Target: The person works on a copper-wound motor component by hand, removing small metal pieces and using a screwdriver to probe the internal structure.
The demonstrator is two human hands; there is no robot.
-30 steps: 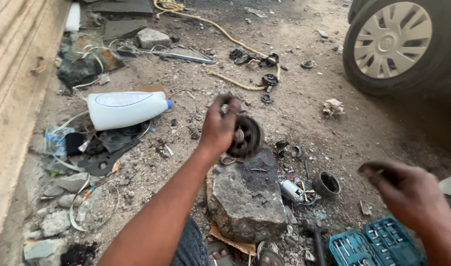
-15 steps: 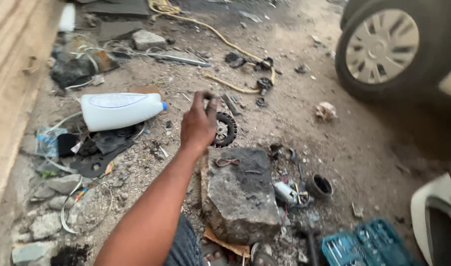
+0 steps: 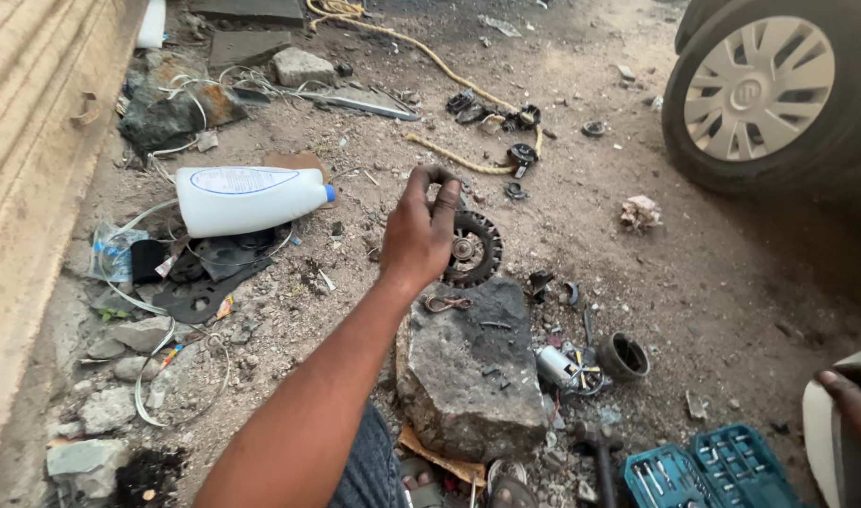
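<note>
My left hand point(image 3: 419, 230) reaches forward above the dirt ground and grips a round black toothed gear point(image 3: 474, 249) by its upper rim, thumb and fingers curled over it. The gear hangs just beyond the far edge of a big grey stone block point(image 3: 473, 372). My right hand point(image 3: 849, 395) shows only partly at the right edge and rests on a cream curved panel point(image 3: 821, 433). Its fingers are mostly out of frame.
A white plastic bottle point(image 3: 247, 198) lies to the left among wires and scrap. A car wheel point(image 3: 769, 89) stands at top right. A blue socket set case point(image 3: 712, 470), a black ring-shaped part point(image 3: 625, 356) and a small metal part point(image 3: 562, 367) lie near the stone. A yellow hose point(image 3: 449, 75) runs behind.
My right hand has pulled away from the lower middle to the right edge, onto the cream panel. My left hand still holds the gear out in front, slightly lower over the stone.
</note>
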